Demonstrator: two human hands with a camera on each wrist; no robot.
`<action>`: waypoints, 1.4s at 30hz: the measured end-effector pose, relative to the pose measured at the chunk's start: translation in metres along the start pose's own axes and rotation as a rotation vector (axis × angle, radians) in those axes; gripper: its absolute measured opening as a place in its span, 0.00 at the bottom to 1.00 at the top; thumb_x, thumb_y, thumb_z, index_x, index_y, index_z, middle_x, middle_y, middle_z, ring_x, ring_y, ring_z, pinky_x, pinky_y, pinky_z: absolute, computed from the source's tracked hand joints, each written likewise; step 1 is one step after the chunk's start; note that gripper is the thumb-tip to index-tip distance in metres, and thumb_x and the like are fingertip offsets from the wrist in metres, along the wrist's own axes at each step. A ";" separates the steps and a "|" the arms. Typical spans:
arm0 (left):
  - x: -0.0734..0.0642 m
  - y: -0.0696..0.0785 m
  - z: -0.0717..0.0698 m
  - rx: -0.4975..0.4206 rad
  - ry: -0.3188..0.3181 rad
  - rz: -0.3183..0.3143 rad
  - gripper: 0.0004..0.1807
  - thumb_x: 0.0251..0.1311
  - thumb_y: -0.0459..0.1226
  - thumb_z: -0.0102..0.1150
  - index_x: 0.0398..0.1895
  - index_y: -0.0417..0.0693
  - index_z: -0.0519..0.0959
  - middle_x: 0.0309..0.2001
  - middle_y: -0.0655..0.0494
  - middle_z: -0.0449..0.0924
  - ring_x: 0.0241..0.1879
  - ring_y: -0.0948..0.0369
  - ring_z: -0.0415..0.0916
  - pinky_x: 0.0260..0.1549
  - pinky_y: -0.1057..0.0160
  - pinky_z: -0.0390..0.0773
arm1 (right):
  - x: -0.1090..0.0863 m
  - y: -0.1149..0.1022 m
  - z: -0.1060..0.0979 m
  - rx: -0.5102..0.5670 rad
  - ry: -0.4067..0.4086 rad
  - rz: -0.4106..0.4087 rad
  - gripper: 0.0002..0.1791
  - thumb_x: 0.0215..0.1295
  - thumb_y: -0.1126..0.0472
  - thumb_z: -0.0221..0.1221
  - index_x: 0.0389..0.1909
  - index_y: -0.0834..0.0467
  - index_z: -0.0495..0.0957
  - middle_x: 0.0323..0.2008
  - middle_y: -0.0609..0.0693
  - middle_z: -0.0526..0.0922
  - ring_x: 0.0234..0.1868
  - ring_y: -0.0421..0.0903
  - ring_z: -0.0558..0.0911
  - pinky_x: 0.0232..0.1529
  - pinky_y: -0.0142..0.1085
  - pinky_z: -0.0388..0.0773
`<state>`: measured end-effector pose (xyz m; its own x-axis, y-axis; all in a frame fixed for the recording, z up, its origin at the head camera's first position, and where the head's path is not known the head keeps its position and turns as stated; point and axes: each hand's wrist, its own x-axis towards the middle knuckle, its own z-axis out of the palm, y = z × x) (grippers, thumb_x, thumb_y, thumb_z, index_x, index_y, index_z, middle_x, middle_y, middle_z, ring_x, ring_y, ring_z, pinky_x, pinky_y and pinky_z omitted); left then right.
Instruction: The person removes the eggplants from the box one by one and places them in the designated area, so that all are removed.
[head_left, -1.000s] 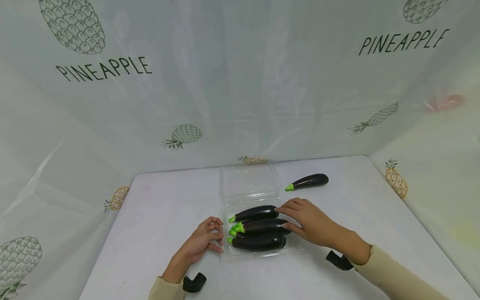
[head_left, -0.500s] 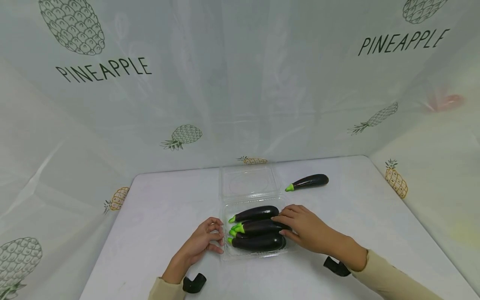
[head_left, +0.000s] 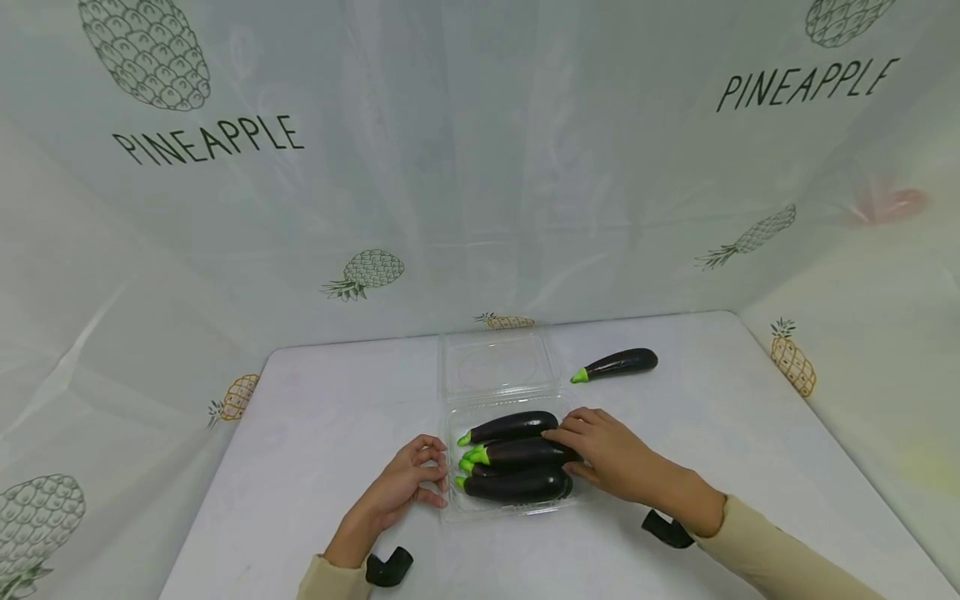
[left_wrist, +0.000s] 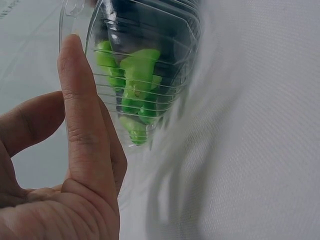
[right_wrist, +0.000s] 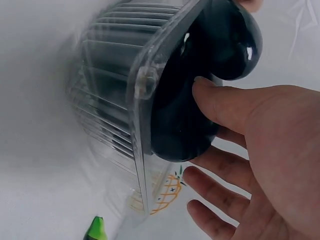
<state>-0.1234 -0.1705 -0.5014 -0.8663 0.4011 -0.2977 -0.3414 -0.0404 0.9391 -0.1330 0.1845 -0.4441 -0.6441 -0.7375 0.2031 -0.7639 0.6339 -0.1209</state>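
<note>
A clear plastic clamshell container [head_left: 480, 511] lies on the table, several dark eggplants inside with green stem ends pointing left. My right hand [head_left: 611, 454] grips the blunt right end of the middle eggplant [head_left: 525, 452], which lies on top of others. In the right wrist view the thumb presses that eggplant [right_wrist: 182, 120] on one side, and fingers reach round the other. An eggplant [head_left: 513, 426] lies on its far side and another [head_left: 517, 485] on its near side. My left hand [head_left: 408, 477] rests at the container's left rim, thumb extended and fingers loosely bent.
The container's clear lid [head_left: 495, 362] lies folded back behind it. One loose eggplant [head_left: 618, 365] lies at the back right of the white table [head_left: 330, 400]. A curtain [head_left: 480, 167] printed with pineapples hangs behind. Black wrist devices [head_left: 390, 567] show under both wrists.
My right hand has come slightly nearer and left, from spanning the far and middle eggplants to gripping the middle one's end. The left hand and the container have stayed in place.
</note>
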 end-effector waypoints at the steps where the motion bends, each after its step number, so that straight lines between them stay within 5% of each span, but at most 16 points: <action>1: 0.000 0.000 0.000 -0.001 -0.001 0.000 0.19 0.71 0.26 0.56 0.59 0.35 0.63 0.39 0.55 0.72 0.33 0.60 0.78 0.28 0.62 0.88 | 0.000 0.001 0.000 -0.002 0.000 0.005 0.27 0.60 0.59 0.77 0.60 0.58 0.83 0.51 0.50 0.86 0.57 0.53 0.82 0.60 0.50 0.82; 12: 0.000 0.001 0.000 0.003 -0.001 -0.005 0.18 0.72 0.26 0.56 0.59 0.36 0.62 0.39 0.56 0.72 0.33 0.60 0.78 0.28 0.63 0.89 | -0.004 0.011 -0.010 0.009 0.094 0.013 0.28 0.59 0.63 0.77 0.61 0.57 0.83 0.53 0.49 0.86 0.57 0.53 0.82 0.58 0.51 0.83; 23: -0.001 0.001 0.002 -0.011 0.006 -0.001 0.18 0.71 0.26 0.56 0.59 0.37 0.63 0.39 0.56 0.73 0.33 0.60 0.78 0.28 0.62 0.88 | -0.013 0.033 -0.031 -0.003 0.272 -0.006 0.31 0.53 0.68 0.79 0.60 0.59 0.83 0.54 0.49 0.86 0.56 0.54 0.82 0.54 0.53 0.84; 42: 0.000 -0.003 0.001 -0.003 -0.004 0.007 0.17 0.71 0.25 0.54 0.58 0.34 0.62 0.39 0.56 0.72 0.33 0.60 0.77 0.29 0.63 0.89 | -0.053 0.085 -0.047 0.001 0.323 0.121 0.35 0.50 0.73 0.78 0.62 0.58 0.81 0.53 0.53 0.86 0.54 0.54 0.81 0.50 0.49 0.81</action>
<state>-0.1224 -0.1698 -0.5039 -0.8672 0.4043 -0.2907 -0.3365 -0.0455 0.9406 -0.1615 0.2882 -0.4195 -0.6843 -0.5454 0.4840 -0.6831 0.7117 -0.1638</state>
